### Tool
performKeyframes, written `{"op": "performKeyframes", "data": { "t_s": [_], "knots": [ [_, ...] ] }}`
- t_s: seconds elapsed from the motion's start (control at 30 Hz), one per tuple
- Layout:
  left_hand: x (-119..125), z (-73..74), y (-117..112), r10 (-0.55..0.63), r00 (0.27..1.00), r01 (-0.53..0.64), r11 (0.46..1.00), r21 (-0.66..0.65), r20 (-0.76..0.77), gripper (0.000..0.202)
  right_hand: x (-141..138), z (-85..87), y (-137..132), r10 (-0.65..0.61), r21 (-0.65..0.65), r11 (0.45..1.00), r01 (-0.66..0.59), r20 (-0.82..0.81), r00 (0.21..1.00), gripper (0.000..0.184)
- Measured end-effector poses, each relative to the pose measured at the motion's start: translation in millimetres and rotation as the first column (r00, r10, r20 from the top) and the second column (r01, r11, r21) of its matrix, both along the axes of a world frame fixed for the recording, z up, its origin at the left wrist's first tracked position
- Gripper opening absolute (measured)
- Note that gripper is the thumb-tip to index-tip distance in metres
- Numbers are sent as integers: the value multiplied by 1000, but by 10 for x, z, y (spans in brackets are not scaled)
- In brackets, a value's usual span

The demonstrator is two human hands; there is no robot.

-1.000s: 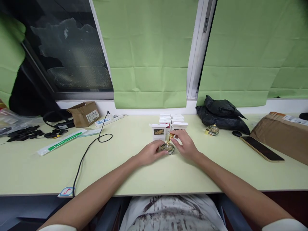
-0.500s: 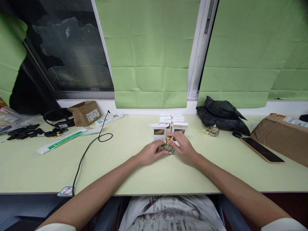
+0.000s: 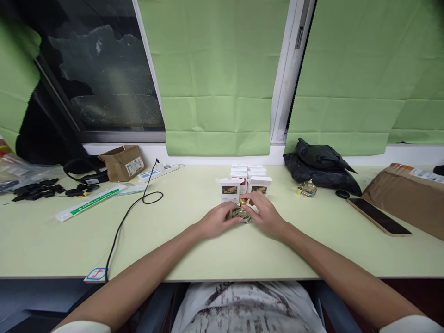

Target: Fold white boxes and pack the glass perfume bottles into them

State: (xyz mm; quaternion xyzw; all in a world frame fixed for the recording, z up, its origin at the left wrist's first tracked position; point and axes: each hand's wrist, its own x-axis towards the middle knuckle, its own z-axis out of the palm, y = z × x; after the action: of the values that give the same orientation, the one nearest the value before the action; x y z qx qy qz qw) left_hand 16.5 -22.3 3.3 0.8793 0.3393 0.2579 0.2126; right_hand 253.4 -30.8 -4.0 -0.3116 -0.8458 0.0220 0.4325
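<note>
A round clear glass perfume bottle (image 3: 245,214) stands on the table in front of me. My left hand (image 3: 215,220) is closed around its left side, with the thumb along the front. My right hand (image 3: 267,215) pinches the gold cap (image 3: 243,202) at the top of the bottle, fingertips over it and thumb at its side. Whether the cap is fully seated on the neck cannot be made out. Just behind the bottle are a white box (image 3: 229,190) with a dark picture and a second such box (image 3: 260,184), partly covered by my right hand.
More white boxes (image 3: 255,170) stand behind. To the right are another perfume bottle (image 3: 307,188), a black plastic bag (image 3: 319,169), a phone (image 3: 378,216) and a brown package (image 3: 409,196). A black cable (image 3: 120,226), power strip (image 3: 161,172) and small carton (image 3: 123,164) lie left.
My right hand has come down slightly with the gold cap, which sits lower over the bottle. The left hand and the bottle have stayed in place.
</note>
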Motion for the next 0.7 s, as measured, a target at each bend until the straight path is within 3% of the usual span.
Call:
{"op": "performKeyframes", "data": {
  "t_s": [0.7],
  "knots": [
    [7,-7,8,-8,1000,8,1000,11,6,38,2,-72,29,-3,-20,1000,2,-29,1000,26]
  ]
}}
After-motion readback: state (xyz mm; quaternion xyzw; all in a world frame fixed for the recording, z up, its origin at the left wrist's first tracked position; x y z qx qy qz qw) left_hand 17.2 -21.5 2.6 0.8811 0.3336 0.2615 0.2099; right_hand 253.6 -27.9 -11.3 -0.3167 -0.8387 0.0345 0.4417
